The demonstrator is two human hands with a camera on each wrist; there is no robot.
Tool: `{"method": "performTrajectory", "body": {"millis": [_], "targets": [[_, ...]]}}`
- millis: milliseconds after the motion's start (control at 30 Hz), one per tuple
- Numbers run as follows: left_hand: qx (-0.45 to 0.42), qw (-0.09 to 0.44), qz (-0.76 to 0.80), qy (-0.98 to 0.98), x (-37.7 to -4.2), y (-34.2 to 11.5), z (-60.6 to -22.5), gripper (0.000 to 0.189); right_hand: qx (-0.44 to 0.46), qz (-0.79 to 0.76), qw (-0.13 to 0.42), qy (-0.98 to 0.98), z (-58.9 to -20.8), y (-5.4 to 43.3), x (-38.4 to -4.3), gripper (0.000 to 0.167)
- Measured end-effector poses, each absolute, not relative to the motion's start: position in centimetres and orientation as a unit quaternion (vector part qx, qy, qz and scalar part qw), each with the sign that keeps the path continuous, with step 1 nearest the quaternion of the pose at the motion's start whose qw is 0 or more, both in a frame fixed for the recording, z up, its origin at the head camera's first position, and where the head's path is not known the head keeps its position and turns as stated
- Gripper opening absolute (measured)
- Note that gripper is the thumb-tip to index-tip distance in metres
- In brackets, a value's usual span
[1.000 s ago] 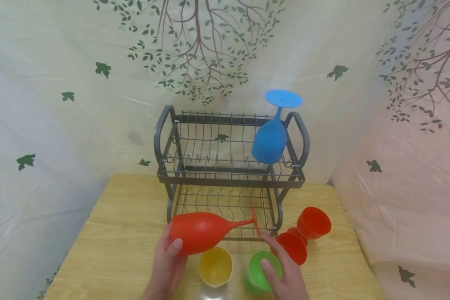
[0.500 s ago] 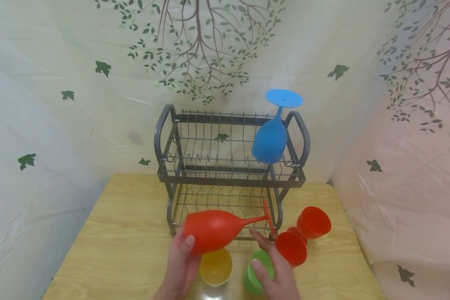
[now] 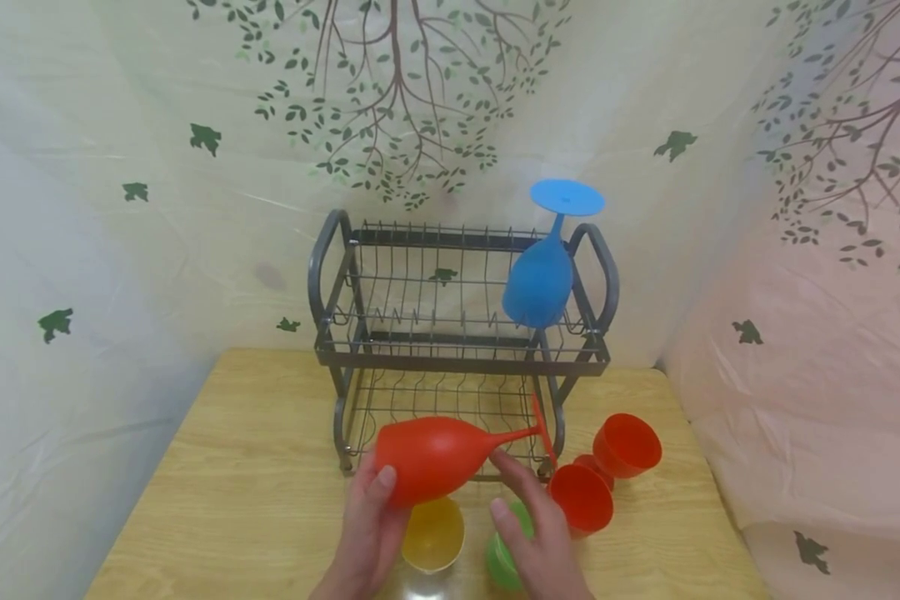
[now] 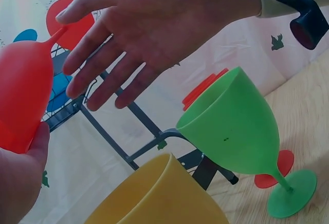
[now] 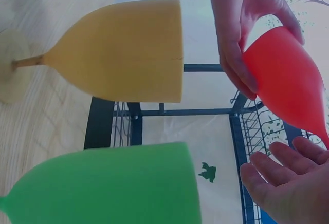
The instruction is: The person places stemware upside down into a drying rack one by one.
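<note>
A red plastic wine goblet (image 3: 438, 458) lies sideways in the air, its foot towards the right. My left hand (image 3: 371, 521) grips its bowl near the rim, thumb on the near side. Beside the stem, my right hand (image 3: 536, 533) has its fingers extended and spread, as the left wrist view shows; whether a fingertip touches the stem cannot be told. Below the held goblet stand an upright yellow goblet (image 3: 435, 542) and a green goblet (image 4: 236, 126), the green one partly hidden by my right hand in the head view.
Behind my hands stands a two-tier black dish rack (image 3: 461, 365). A blue goblet (image 3: 540, 283) sits upside down at the right of its upper tier. Two more red goblets (image 3: 628, 446) stand on the wooden table (image 3: 225, 467) at the right. A patterned curtain (image 3: 195, 208) hangs behind.
My left hand has carried the red goblet to the right. My right hand has shifted left, from beside the goblet's foot to near its stem.
</note>
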State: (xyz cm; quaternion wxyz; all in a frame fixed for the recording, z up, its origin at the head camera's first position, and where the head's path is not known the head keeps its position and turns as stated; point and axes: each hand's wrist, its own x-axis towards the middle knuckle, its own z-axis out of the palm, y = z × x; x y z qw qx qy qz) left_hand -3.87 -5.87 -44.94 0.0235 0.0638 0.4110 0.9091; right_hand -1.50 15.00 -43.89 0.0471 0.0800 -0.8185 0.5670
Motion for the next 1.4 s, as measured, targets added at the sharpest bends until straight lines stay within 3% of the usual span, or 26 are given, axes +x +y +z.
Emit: {"method": "performTrajectory", "body": {"millis": [333, 800, 1400], "targets": [[0.053, 0.026, 0.91, 0.411, -4.1, -5.3, -45.0, 0.038, 0.033, 0.623, -0.006, -0.781, -43.1, 14.1, -2.3, 0.047], [0.055, 0.021, 0.913, 0.403, -4.1, -4.6, -45.4, 0.041, 0.055, 0.659, 0.018, -0.75, -43.7, 13.2, -2.7, 0.045], [0.084, 0.009, 0.898, 0.432, -3.9, -3.8, -45.8, 0.05, 0.01, 0.709, 0.026, -0.705, -43.1, 12.5, -3.4, 0.049]]}}
